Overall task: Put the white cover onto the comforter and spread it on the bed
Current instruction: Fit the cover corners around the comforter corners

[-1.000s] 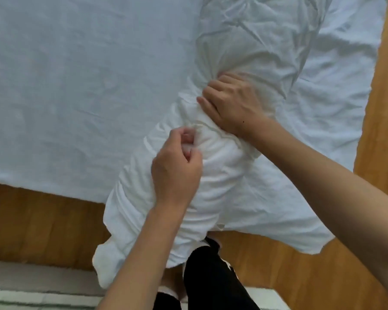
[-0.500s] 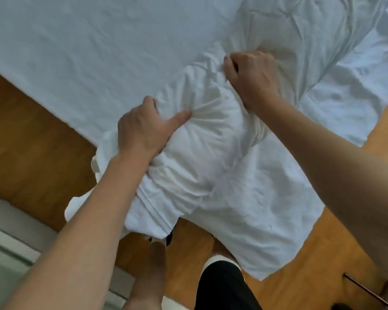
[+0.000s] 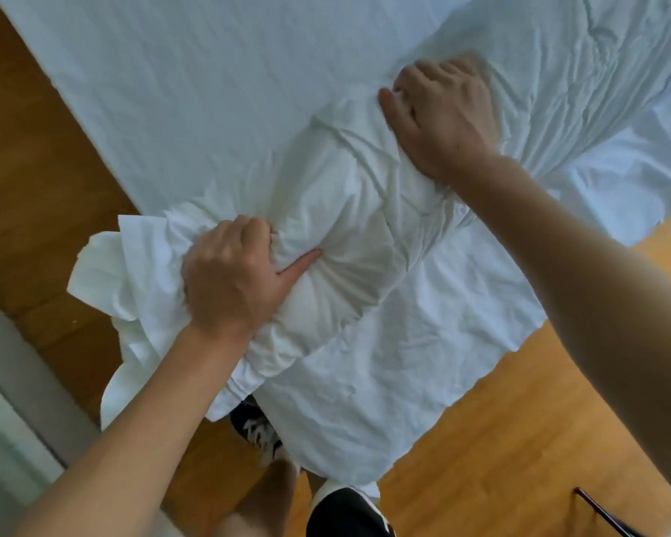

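The left hand (image 3: 229,273) is clamped on the bunched mouth of the white cover (image 3: 338,250), fingers curled over the gathers and the thumb pressed flat along the cloth, pointing up the roll. The right hand (image 3: 442,114) is further in over the bed (image 3: 194,79), fingers curled down and gripping the leading fold of the cover where it meets the crinkled comforter (image 3: 582,71).

Between the two hands the cover is stuffed into a thick sleeve. Its long axis runs diagonally, from the bed's near edge, where the loose gathers spill over towards the wooden floor (image 3: 35,180), up and inward towards the far right corner of the view. The uncovered part of the comforter lies straight beyond the right hand, along that same line, so the right hand is the nearer one to the work left. A flatter flap of white cloth hangs off the bed's edge below the roll, above a shoe (image 3: 256,428).

Judging from this, the cover is only partly on. The next move likely means sliding the gathers up the axis, away from the left hand, while that hand feeds slack.
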The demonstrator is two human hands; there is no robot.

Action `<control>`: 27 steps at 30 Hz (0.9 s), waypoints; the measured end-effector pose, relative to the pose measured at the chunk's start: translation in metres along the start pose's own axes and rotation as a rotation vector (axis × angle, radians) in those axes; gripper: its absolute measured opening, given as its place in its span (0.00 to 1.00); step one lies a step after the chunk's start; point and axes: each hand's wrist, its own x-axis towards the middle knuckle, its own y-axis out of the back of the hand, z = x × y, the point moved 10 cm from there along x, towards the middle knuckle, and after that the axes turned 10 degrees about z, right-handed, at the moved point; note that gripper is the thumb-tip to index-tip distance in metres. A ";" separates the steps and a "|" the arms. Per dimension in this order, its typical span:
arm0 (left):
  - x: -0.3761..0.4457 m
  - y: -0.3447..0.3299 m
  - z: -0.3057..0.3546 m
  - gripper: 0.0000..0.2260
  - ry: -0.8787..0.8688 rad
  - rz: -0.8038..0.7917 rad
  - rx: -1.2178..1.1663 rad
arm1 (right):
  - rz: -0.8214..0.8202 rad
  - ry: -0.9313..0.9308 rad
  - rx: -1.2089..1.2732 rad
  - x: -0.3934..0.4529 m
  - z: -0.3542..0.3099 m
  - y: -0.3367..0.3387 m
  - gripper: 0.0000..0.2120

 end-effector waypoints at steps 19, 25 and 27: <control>-0.145 0.031 0.123 0.18 -0.083 -0.092 0.083 | 0.191 -0.253 -0.002 -0.201 0.045 0.053 0.23; -0.116 0.057 0.169 0.15 0.077 -0.131 -0.118 | 0.345 -0.265 0.016 -0.230 0.063 0.051 0.26; -0.066 0.051 0.182 0.15 0.148 -0.165 -0.131 | 0.380 -0.262 0.082 -0.241 0.065 0.045 0.28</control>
